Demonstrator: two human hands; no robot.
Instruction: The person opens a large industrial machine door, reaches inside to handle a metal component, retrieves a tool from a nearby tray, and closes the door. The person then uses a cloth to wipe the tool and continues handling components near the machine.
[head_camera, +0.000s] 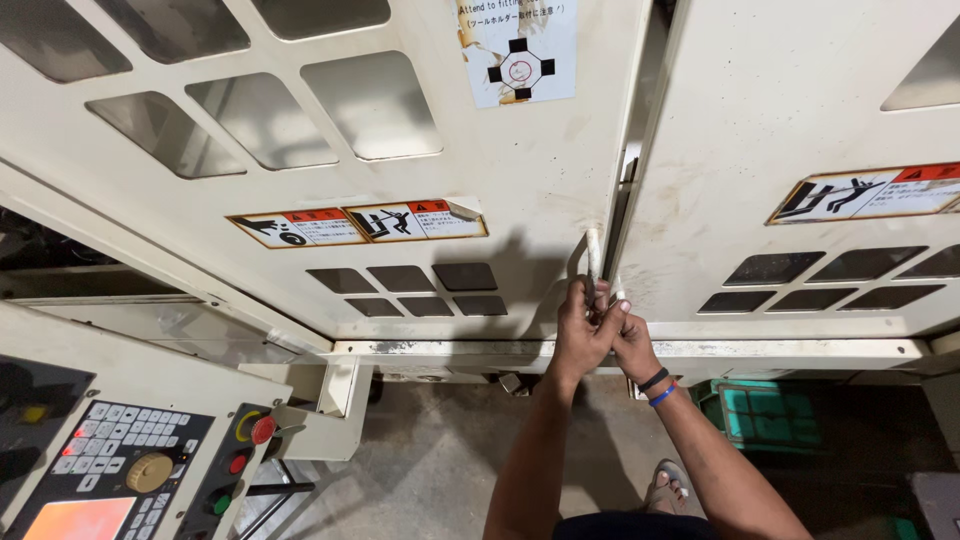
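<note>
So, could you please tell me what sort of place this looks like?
Most likely a machine shop or factory floor: both hands grip the door handle of a large cream machine enclosure, beside a control panel with push buttons.

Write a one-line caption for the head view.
Both hands, left hand and right hand, grip the door handle of a cream machine door.

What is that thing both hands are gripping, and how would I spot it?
Find the two big cream machine doors and follow the dark gap where they meet downward. Near the bottom of the left door's edge sits a slim upright handle, with the left hand and right hand wrapped round its lower end. It is the only pale bar sticking out there.
</note>
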